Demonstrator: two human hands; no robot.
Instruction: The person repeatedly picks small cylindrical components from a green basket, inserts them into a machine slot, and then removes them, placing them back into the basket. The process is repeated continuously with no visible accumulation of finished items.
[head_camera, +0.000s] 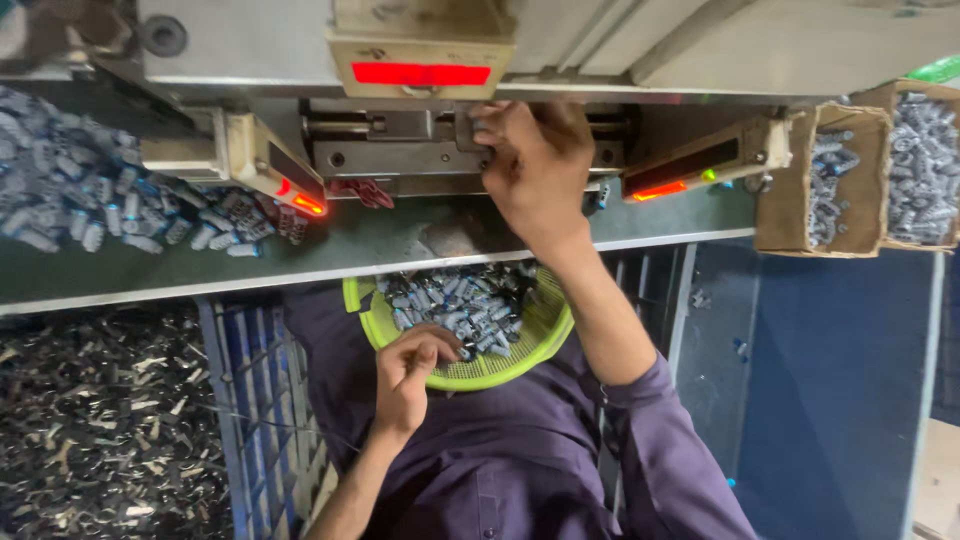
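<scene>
Left hand (405, 372) in mesh plastic basket (520, 355) of small metal parts (460, 300)

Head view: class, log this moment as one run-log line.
left hand: picking in green basket of small parts | right hand: at machine slot

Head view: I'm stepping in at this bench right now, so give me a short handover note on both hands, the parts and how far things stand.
Left hand: at the rim of the green basket on the lap, fingers picking among the small silver-blue parts; whether one is gripped cannot be told.
Right hand: up at the machine's metal fixture, fingertips at the slot; what it holds is hidden.
Done: loose parts lie piled on the shelf at left, and cardboard boxes at right hold more.
Left: the basket holds plenty of parts.
</scene>
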